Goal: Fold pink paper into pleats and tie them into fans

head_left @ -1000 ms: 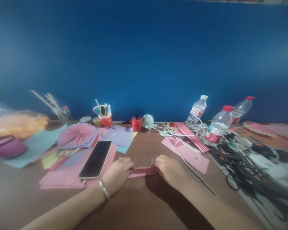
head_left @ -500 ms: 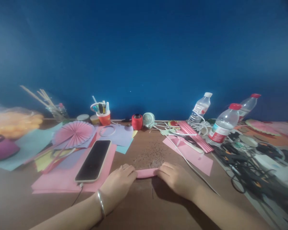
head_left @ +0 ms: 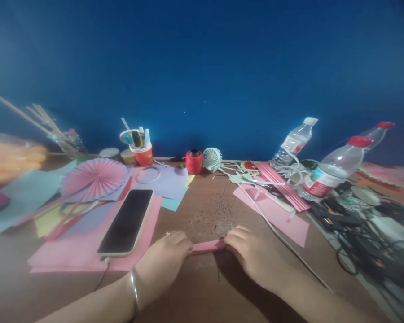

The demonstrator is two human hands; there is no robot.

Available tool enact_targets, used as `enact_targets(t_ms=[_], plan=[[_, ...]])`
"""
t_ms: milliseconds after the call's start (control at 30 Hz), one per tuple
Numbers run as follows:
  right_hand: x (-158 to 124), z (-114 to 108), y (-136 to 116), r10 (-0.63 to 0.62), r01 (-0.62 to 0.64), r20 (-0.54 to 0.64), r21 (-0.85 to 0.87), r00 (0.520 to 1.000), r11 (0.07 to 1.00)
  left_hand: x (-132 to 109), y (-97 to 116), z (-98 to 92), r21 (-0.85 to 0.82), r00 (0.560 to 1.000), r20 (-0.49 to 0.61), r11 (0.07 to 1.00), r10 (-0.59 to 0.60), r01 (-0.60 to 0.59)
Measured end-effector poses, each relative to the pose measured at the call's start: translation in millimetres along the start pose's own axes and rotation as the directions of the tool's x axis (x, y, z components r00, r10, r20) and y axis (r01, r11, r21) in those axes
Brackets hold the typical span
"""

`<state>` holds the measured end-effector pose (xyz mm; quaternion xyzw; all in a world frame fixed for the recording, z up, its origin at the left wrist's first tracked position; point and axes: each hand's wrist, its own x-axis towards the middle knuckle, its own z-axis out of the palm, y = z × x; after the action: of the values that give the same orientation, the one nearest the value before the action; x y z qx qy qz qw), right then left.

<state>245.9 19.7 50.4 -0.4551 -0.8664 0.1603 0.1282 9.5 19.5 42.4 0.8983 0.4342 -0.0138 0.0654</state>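
Between my two hands lies a narrow folded strip of pink paper (head_left: 208,246), close to the brown tabletop. My left hand (head_left: 166,255), with a ring and a silver bangle, is closed on the strip's left end. Fingers of my right hand (head_left: 249,253) are bent over the right end, so both ends are hidden. Just beyond the strip, small dark specks (head_left: 218,211) are scattered on the table. Left of my left hand, a phone (head_left: 127,222) with a cable rests on pink paper sheets (head_left: 67,255).
A pink pleated paper fan (head_left: 96,177) lies at left. Behind stand a red cup (head_left: 143,154) of pens, a red jar-like object (head_left: 194,162) and a small fan (head_left: 212,159). At right are pink pleated paper (head_left: 283,186), bottles (head_left: 335,170), a white cable (head_left: 286,244) and tangled black cables (head_left: 353,233).
The camera view has shifted slightly, so the objects sit wider apart and a little higher. Both hands keep hold of the pink strip, which now looks slightly tilted, its right end higher.
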Motion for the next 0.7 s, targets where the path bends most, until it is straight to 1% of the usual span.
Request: enact_targets(t_ms=[67, 133, 267, 333, 433, 567, 600, 633, 700], plan=[[6, -5, 0, 0.027, -0.027, 0.024, 0.023, 0.999, 0.999, 2, -1, -2.9, -0.096, 0.999, 0.002, 0.995, -0.041, 0.041], [11, -9, -1, 0.022, -0.023, 0.06, 0.013, 0.998, 1.0, 4, -3, -5.1, -0.164, 0.998, 0.005, 0.985, -0.062, 0.062], [20, -8, -11, -0.061, 0.066, 0.09, -0.054, 0.994, 0.996, 3, -4, -4.3, -0.2, 1.0, -0.01, 0.98, -0.026, 0.024], [25, -3, -18, -0.12, 0.124, 0.098, -0.035, 0.988, 0.992, 2, -4, -2.2, -0.2, 0.999, -0.032, 0.98, -0.019, 0.013], [30, 4, -24, -0.18, 0.177, 0.117, 0.039, 0.977, 0.984, 1, -3, 0.2, -0.112, 0.999, -0.041, 0.993, 0.028, -0.033], [33, 7, -22, -0.179, 0.168, 0.13, 0.091, 0.975, 0.982, -2, -4, 0.2, 0.131, 0.992, 0.02, 0.983, 0.126, -0.128], [33, 7, -21, -0.182, 0.171, 0.13, 0.093, 0.975, 0.981, -3, -4, 0.0, 0.162, 0.99, 0.033, 0.976, 0.14, -0.143], [34, 7, -20, -0.189, 0.178, 0.129, 0.089, 0.974, 0.98, -4, -5, -0.1, 0.163, 0.988, 0.036, 0.975, 0.148, -0.152], [34, 7, -19, -0.212, 0.205, 0.125, 0.066, 0.969, 0.977, -5, -6, 0.1, 0.09, 0.989, 0.014, 0.985, 0.145, -0.146]])
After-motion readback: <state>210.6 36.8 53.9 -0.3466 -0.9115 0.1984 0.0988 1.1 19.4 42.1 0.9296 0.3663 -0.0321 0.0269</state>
